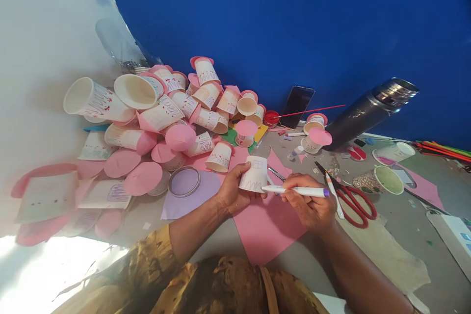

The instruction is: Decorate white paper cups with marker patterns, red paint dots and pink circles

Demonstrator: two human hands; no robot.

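Observation:
A white paper cup [254, 172] is held upside down in my left hand [235, 189], thumb on its side and fingers beneath. Purple squares and a zigzag line are drawn on the cup. My right hand [311, 206] grips a white felt-tip pen [303, 191] with a purple end, its tip at the cup's lower edge, near the zigzag. Beneath both hands lies a sheet of pink paper [263, 235]. To the left, a purple paper sheet [172, 206] carries a round ring [199, 185].
A large pile of decorated cups with pink paper discs [143, 178] fills the left side. On the right are red-handled scissors [362, 208], a dark flask [362, 113], a patterned cup [379, 180] and paper scraps. A phone [297, 107] leans against the blue wall.

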